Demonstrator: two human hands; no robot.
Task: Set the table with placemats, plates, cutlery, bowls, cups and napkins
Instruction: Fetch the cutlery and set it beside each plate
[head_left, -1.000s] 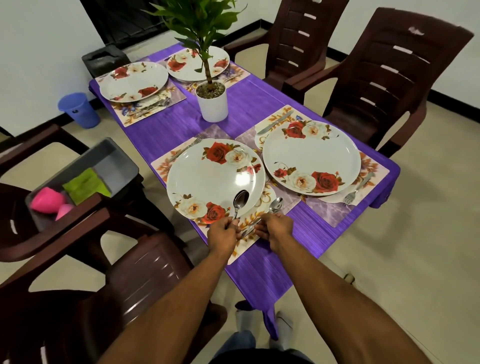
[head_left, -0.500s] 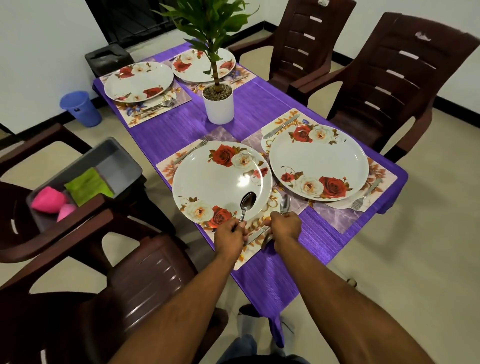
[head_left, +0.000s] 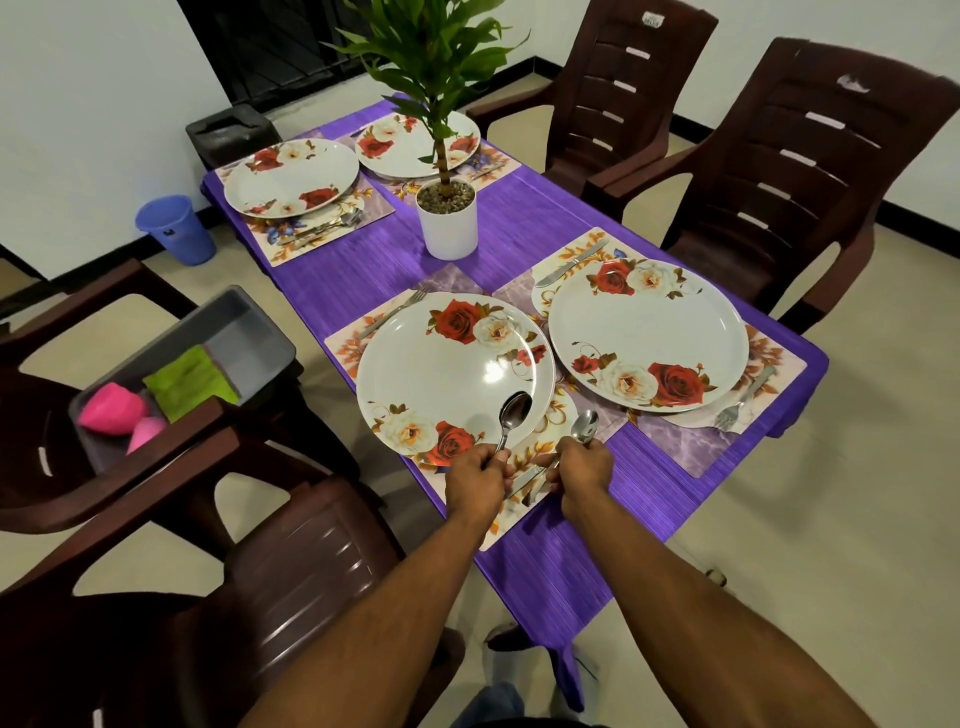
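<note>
steel first: the left hand (head_left: 475, 480) is curled round a spoon (head_left: 511, 415), its bowl raised over the rim of the near plate (head_left: 447, 374), seemingly kept aside. the right hand (head_left: 584, 470) grips a second spoon (head_left: 583, 428) with a knife (head_left: 522, 478) just beside it, low on the placemat (head_left: 511, 512), likely to lay them beside the plate. compared with a second ago both hands keep the same grips and places; only the view has shifted.
</note>
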